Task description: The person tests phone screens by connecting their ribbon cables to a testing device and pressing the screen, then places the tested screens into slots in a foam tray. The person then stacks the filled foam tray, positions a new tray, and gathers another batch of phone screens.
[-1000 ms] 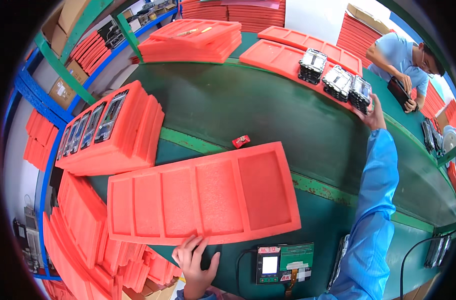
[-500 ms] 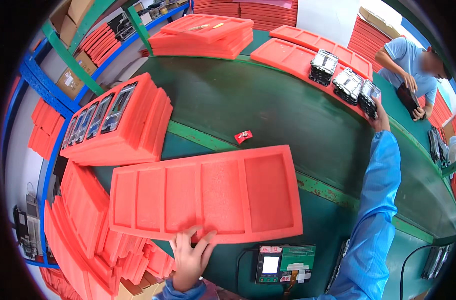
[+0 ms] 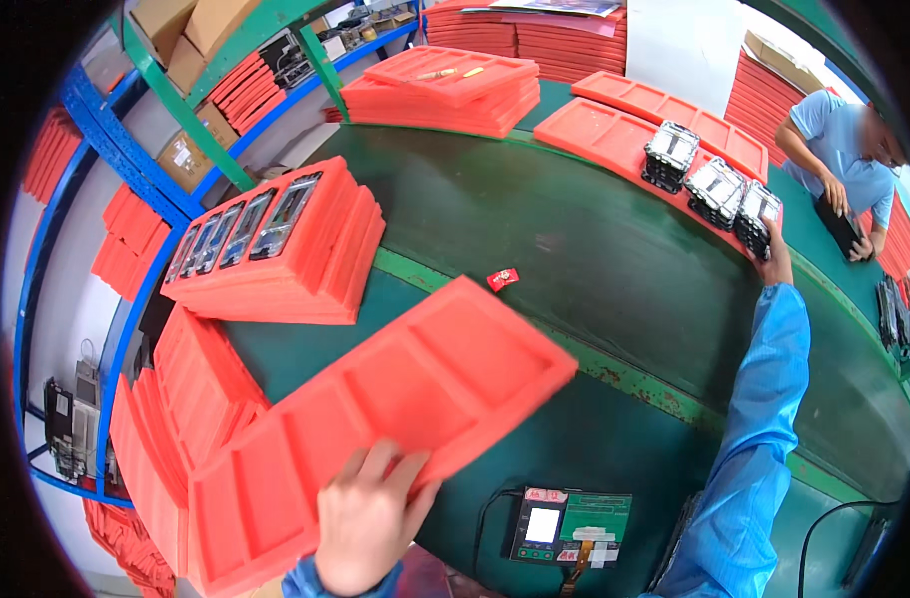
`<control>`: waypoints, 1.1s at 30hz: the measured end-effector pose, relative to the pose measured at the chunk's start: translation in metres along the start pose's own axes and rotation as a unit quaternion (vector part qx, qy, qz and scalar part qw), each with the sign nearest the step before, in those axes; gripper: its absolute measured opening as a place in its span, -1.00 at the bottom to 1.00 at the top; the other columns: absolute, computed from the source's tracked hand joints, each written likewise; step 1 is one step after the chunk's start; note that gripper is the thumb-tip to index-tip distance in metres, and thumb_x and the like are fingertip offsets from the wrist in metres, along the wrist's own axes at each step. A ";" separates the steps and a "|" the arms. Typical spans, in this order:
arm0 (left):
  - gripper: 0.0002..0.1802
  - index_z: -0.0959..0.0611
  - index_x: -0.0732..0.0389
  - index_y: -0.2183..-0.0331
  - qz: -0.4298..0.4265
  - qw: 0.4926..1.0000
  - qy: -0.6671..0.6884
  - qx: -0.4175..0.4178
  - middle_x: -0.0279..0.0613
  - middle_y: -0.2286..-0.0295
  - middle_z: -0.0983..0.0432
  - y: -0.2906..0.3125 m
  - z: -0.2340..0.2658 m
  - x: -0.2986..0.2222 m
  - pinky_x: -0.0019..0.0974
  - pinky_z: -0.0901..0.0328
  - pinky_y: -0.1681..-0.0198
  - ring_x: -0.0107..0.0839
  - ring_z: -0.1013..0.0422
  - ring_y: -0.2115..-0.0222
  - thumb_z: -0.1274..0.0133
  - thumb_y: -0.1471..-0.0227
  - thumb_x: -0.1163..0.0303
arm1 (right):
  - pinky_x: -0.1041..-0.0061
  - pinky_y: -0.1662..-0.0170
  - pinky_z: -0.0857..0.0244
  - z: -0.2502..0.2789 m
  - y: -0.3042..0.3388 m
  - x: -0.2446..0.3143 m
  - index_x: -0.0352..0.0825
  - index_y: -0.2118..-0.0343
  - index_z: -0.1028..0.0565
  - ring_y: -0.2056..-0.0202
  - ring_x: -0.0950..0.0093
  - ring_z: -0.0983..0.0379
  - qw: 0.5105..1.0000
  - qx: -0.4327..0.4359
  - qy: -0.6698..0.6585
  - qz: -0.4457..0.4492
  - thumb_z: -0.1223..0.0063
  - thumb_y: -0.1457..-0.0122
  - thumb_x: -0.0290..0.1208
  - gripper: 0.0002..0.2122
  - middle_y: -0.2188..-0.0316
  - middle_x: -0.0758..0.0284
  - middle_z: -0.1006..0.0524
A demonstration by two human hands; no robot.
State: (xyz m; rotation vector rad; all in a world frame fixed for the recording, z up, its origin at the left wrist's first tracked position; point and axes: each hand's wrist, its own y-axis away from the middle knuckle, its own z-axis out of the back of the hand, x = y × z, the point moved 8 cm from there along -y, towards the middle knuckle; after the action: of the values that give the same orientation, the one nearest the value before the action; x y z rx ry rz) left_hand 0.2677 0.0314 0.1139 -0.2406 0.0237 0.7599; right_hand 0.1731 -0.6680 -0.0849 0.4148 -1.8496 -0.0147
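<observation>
My left hand (image 3: 367, 513) grips the near edge of a red foam tray (image 3: 400, 374) with a row of shallow rectangular recesses. The tray slants, its left end low and near me, its right end raised toward the far side. My right hand (image 3: 776, 261), arm stretched in a blue sleeve, closes around a stack of phone-sized metal frames (image 3: 759, 211) at the far right. Two more stacks, the middle frames (image 3: 716, 189) and the left frames (image 3: 671, 151), stand beside it on a flat red foam tray (image 3: 600, 130).
A pile of foam trays (image 3: 320, 269) at left carries several framed parts (image 3: 289, 214). Near me lies a small device with a lit screen (image 3: 543, 526) and a green circuit board (image 3: 597, 518). A red wrapper (image 3: 502, 279) lies past the green rail. Across the bench a person (image 3: 839, 149) handles a dark panel.
The foam tray in my left hand has swung, its left end dropping toward me over the tray heap. My right hand stays at the frame stack. The whole view has shifted slightly.
</observation>
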 end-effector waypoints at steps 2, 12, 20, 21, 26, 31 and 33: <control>-0.77 -0.65 0.21 0.34 -0.002 0.998 0.039 -0.040 -0.06 0.38 -0.47 -0.056 -0.020 -0.013 -0.10 -0.40 0.38 -0.07 -0.48 0.39 -0.25 0.12 0.36 | 0.55 0.46 -0.40 0.020 -0.002 0.007 -0.18 0.23 -0.55 0.42 0.58 -0.53 1.000 -0.010 0.008 0.007 -0.30 -0.01 -0.15 -0.69 0.39 0.46 -0.61; -0.76 -0.67 0.19 0.32 0.028 0.994 0.044 -0.092 -0.20 0.44 -0.41 0.009 0.003 0.001 -0.19 -0.38 0.48 -0.20 -0.44 0.44 -0.28 0.13 0.38 | 0.53 0.44 -0.40 0.016 -0.014 0.000 -0.16 0.22 -0.54 0.41 0.59 -0.52 1.000 0.015 0.007 0.011 -0.28 0.00 -0.09 -0.66 0.40 0.49 -0.60; -0.74 -0.66 0.19 0.28 -0.044 0.990 0.065 -0.118 -0.08 0.41 -0.46 -0.078 -0.056 -0.003 -0.12 -0.41 0.36 -0.07 -0.48 0.38 -0.23 0.07 0.33 | 0.57 0.46 -0.42 0.011 -0.021 -0.011 -0.19 0.20 -0.53 0.43 0.56 -0.55 1.000 0.027 -0.002 -0.001 -0.26 -0.03 -0.14 -0.67 0.39 0.46 -0.62; -0.74 -0.65 0.18 0.27 -0.040 0.989 0.059 -0.127 -0.06 0.41 -0.46 -0.115 -0.068 -0.001 -0.11 -0.40 0.36 -0.05 -0.48 0.38 -0.22 0.06 0.32 | 0.61 0.52 -0.38 0.011 -0.022 -0.011 -0.22 0.23 -0.54 0.48 0.58 -0.53 1.000 0.024 -0.008 0.013 -0.27 -0.01 -0.11 -0.65 0.42 0.45 -0.61; -0.75 -0.65 0.19 0.27 0.016 0.974 0.108 -0.197 -0.05 0.42 -0.46 -0.121 -0.034 0.000 -0.08 -0.38 0.36 -0.03 -0.47 0.38 -0.23 0.06 0.34 | 0.64 0.56 -0.33 0.019 -0.025 -0.013 -0.20 0.27 -0.55 0.51 0.62 -0.52 1.000 0.020 -0.005 0.014 -0.26 -0.01 -0.06 -0.66 0.45 0.46 -0.61; -0.68 -0.70 0.18 0.25 -0.056 0.982 0.139 -0.118 -0.21 0.48 -0.39 -0.031 -0.017 -0.037 -0.23 -0.36 0.44 -0.28 -0.41 0.49 -0.31 0.15 0.38 | 0.64 0.50 -0.32 0.015 -0.028 -0.006 -0.18 0.22 -0.55 0.46 0.61 -0.54 0.998 0.052 -0.016 0.012 -0.23 -0.07 -0.14 -0.72 0.40 0.48 -0.61; -0.66 -0.71 0.13 0.24 -0.072 0.985 0.140 -0.069 -0.25 0.45 -0.39 -0.016 -0.015 -0.048 -0.26 -0.34 0.46 -0.31 -0.37 0.48 -0.31 0.17 0.36 | 0.63 0.50 -0.34 0.013 -0.025 -0.006 -0.19 0.22 -0.55 0.45 0.59 -0.55 0.997 0.070 -0.042 0.013 -0.22 -0.08 -0.17 -0.73 0.39 0.47 -0.61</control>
State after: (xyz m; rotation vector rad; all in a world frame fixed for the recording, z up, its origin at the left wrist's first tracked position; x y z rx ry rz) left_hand 0.2454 -0.0158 0.1078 -0.4748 0.2195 0.5802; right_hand 0.1699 -0.6925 -0.1001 0.4935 -1.9463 0.1182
